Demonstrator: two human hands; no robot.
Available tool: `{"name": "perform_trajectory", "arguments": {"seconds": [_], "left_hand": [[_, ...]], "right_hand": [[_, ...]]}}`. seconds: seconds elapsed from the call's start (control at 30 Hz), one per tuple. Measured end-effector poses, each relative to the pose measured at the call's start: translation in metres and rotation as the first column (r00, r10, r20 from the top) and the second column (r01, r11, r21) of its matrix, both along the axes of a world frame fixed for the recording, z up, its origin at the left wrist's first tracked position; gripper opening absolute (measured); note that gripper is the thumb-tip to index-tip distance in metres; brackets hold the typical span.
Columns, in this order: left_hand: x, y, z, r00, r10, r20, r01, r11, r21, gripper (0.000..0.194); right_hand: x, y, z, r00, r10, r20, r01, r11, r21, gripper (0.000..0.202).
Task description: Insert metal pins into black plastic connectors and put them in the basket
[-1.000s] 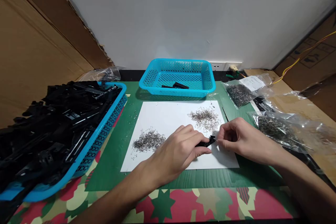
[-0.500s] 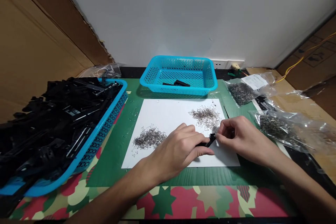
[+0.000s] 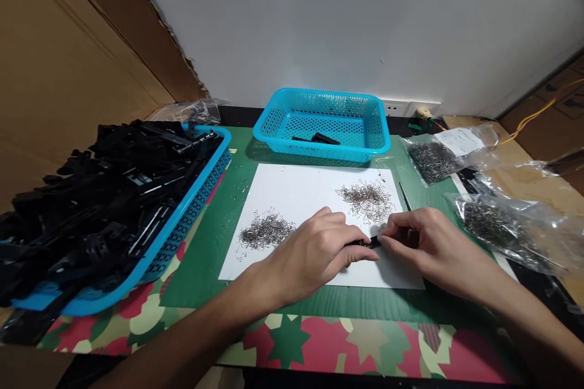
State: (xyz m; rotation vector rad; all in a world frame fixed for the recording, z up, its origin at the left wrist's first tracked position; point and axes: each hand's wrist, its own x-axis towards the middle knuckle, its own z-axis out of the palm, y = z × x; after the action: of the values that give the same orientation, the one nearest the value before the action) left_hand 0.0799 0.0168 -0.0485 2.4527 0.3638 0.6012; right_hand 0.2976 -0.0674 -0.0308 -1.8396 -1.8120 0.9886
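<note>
Between thumb and fingers, my left hand [image 3: 326, 246] grips a small black plastic part [image 3: 375, 242] above the white paper [image 3: 314, 185]. My right hand [image 3: 417, 240] is pinched at the right end of that part; whatever its fingertips hold is too small to make out. Two piles of small bent metal wire springs lie on the paper: one pile [image 3: 267, 230] left of my left hand, the other pile [image 3: 367, 199] just beyond both hands. Much of the black part is hidden by my left fingers.
A blue basket [image 3: 182, 243] heaped with black plastic parts stands at left. Behind the paper sits another blue basket [image 3: 319, 149] with a few black pieces. Clear bags of metal pieces [image 3: 431, 161] [image 3: 493, 222] lie at right, near a thin metal tool [image 3: 405, 196].
The whole view has shifted slightly, so things appear further right. The black part is turned a little and less of it shows. Both hands stay together at it.
</note>
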Motion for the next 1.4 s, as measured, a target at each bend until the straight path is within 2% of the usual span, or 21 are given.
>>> {"name": "perform_trajectory", "arguments": {"seconds": [0.17, 0.27, 0.37, 0.47, 0.6, 0.67, 0.8, 0.9, 1.0, 1.07, 1.13, 1.23, 1.4], "left_hand": [[-0.001, 0.0, 0.002, 1.0, -0.028, 0.01, 0.028, 0.999, 0.024, 0.027], [-0.001, 0.001, 0.002, 0.999, -0.051, -0.001, 0.051, 0.998, 0.047, 0.026], [-0.001, 0.001, 0.0, 0.997, -0.072, -0.015, 0.073, 0.995, 0.07, 0.025], [-0.001, 0.002, -0.001, 0.994, -0.101, -0.031, 0.104, 0.986, 0.13, 0.027], [-0.001, 0.002, -0.004, 0.991, -0.129, -0.03, 0.132, 0.962, 0.241, 0.027], [-0.001, 0.002, -0.005, 0.991, -0.133, -0.029, 0.135, 0.943, 0.303, 0.028], [-0.001, 0.003, -0.007, 0.99, -0.138, -0.04, 0.144, 0.932, 0.332, 0.028], [-0.001, 0.005, -0.009, 0.99, -0.132, -0.043, 0.139, 0.932, 0.334, 0.028], [-0.001, 0.007, -0.01, 0.991, -0.128, -0.047, 0.136, 0.928, 0.346, 0.03], [-0.002, 0.008, -0.01, 0.991, -0.125, -0.048, 0.134, 0.935, 0.33, 0.03], [-0.002, 0.01, -0.01, 0.991, -0.12, -0.054, 0.13, 0.951, 0.279, 0.029], [-0.003, 0.01, -0.009, 0.991, -0.111, -0.068, 0.122, 0.975, 0.187, 0.028], [-0.003, 0.009, -0.008, 0.991, -0.115, -0.075, 0.124, 0.982, 0.139, 0.028]], "right_hand": [[0.015, 0.0, 0.0, 0.999, 0.05, 0.001, -0.05, 0.996, -0.072, 0.025], [0.026, 0.001, 0.002, 0.998, 0.043, 0.04, -0.041, 0.997, -0.062, 0.029], [0.036, 0.004, 0.0, 0.983, -0.087, 0.164, 0.076, 0.995, 0.072, 0.038], [0.041, 0.009, -0.009, 0.916, -0.275, 0.291, 0.218, 0.952, 0.213, 0.035], [0.041, 0.013, -0.021, 0.848, -0.349, 0.4, 0.286, 0.935, 0.209, 0.029], [0.042, 0.014, -0.024, 0.849, -0.337, 0.408, 0.288, 0.941, 0.178, 0.025], [0.045, 0.013, -0.022, 0.898, -0.257, 0.356, 0.239, 0.966, 0.097, 0.019], [0.044, 0.011, -0.019, 0.917, -0.298, 0.267, 0.267, 0.953, 0.145, 0.016], [0.037, 0.008, -0.014, 0.959, -0.282, -0.029, 0.282, 0.937, 0.205, 0.012], [0.029, 0.006, -0.009, 0.957, -0.186, -0.223, 0.232, 0.952, 0.202, 0.017], [0.022, 0.003, -0.006, 0.939, -0.096, -0.331, 0.162, 0.971, 0.178, 0.022], [0.015, 0.001, -0.005, 0.931, -0.059, -0.361, 0.112, 0.986, 0.127, 0.023], [0.015, 0.001, -0.011, 0.93, -0.115, -0.35, 0.154, 0.984, 0.087, 0.024]]}}
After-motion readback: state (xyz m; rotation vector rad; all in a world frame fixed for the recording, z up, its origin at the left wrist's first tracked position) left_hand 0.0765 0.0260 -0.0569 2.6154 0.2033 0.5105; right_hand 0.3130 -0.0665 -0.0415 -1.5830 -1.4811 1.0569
